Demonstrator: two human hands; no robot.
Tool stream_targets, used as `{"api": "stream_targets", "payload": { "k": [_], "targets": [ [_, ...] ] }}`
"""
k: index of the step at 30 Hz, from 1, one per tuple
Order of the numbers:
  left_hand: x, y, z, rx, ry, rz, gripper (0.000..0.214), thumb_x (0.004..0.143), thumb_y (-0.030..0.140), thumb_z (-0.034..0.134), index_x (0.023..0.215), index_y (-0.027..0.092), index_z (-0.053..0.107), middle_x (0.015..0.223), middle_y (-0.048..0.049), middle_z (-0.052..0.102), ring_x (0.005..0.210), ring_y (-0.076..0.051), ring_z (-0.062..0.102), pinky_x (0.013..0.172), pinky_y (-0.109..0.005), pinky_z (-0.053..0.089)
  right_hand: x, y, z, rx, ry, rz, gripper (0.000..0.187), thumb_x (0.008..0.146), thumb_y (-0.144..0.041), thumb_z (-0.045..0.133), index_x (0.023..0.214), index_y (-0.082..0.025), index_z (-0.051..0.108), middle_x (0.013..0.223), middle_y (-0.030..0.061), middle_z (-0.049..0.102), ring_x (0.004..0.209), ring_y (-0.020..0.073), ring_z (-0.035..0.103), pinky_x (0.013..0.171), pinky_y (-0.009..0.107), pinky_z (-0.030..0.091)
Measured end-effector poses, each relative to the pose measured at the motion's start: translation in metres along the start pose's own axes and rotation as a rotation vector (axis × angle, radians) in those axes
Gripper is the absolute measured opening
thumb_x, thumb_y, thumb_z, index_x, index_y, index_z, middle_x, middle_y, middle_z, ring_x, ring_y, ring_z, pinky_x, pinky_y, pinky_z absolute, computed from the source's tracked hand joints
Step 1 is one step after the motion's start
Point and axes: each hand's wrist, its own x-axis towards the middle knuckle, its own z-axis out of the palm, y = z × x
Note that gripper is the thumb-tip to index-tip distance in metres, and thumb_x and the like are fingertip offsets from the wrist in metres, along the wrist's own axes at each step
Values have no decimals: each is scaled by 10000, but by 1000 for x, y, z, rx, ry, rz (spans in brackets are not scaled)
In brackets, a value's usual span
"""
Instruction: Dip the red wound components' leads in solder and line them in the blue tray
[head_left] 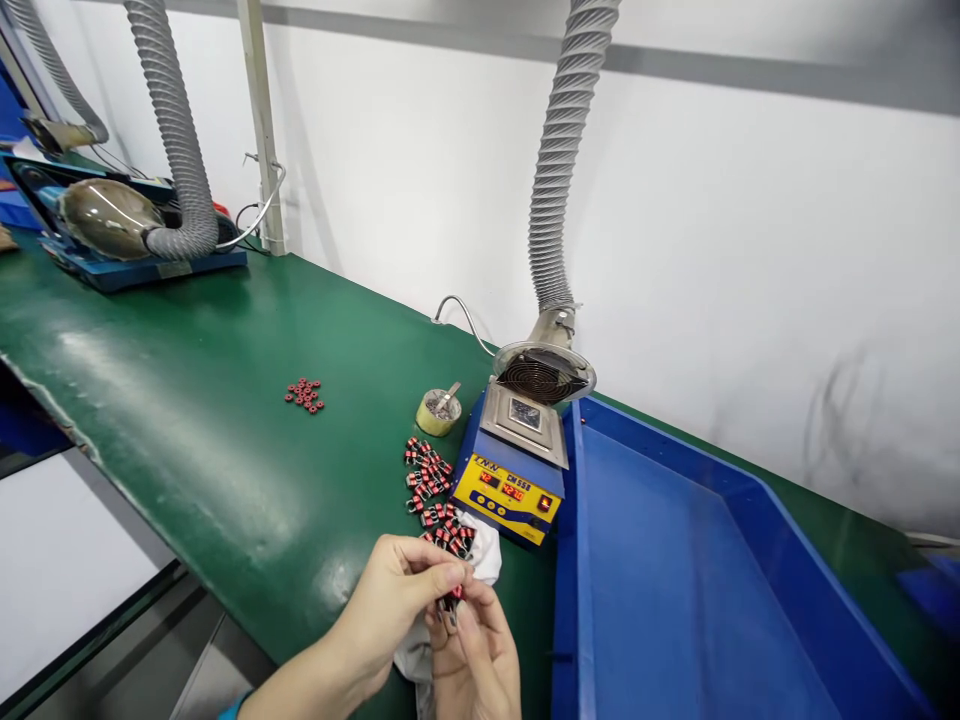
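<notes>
Left hand (pixel 394 600) and right hand (pixel 476 655) both pinch small red-wound coil (pixel 452 598), narrow grip, low center of frame. White cloth (pixel 484 552) bunched right by hands. More coils (pixel 427 480) lie in loose heap on green tabletop (pixel 187 400), just beside yellow-panel soldering station (pixel 510 490). Small red rings (pixel 304 395) clustered further left. Round tin (pixel 437 412) holds metal scraps. Big blue plastic tray (pixel 675 560) sits lower right, ribbed grey extraction hose (pixel 559 170) above station.

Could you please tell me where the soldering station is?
In the head view, the soldering station sits right of centre, between the small coils and the blue bin.
</notes>
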Motion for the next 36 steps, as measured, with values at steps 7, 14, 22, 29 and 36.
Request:
{"api": "stream_targets", "payload": {
  "k": [7, 14, 22, 29, 36],
  "targets": [
    [3, 21, 1, 33, 129, 224, 204, 657, 338, 722, 637, 139, 681, 638, -39, 671, 592, -106, 575, 543, -159, 444, -4, 1, -2, 0, -69, -4, 232, 579, -252, 797, 737, -207, 634, 785, -9, 662, 658, 100, 637, 641, 181, 507],
    [-5, 32, -4, 83, 30, 137, 321, 607, 320, 764, 875, 161, 685, 866, -80, 695, 810, -169, 619, 656, -198, 499, -4, -3, -6, -5, -67, -18, 204, 623, -275, 769, 753, -211, 626, 804, -11, 639, 638, 96, 615, 615, 195, 499],
    [2, 24, -10, 216, -56, 93, 187, 643, 319, 726, 711, 145, 710, 699, -62, 671, 624, -148, 586, 590, -237, 470, -4, -5, -12, -34, -61, -56, 197, 658, -275, 742, 783, -212, 603, 862, 23, 644, 674, 128, 616, 641, 268, 528],
    [1, 39, -6, 365, -74, 142, 235, 613, 239, 728, 842, 195, 707, 862, -48, 667, 761, -179, 607, 694, -261, 488, -4, -7, -10, -29, -46, -32, 223, 622, -284, 770, 754, -210, 605, 823, 11, 654, 644, 114, 614, 629, 243, 524],
    [1, 30, 3, 164, -116, 12, 188, 636, 289, 719, 730, 133, 669, 654, -28, 614, 490, -91, 518, 447, -184, 433, -5, -5, -8, -5, -48, -4, 216, 618, -276, 774, 739, -216, 605, 812, -11, 660, 630, 95, 617, 616, 207, 514]
  ]
}}
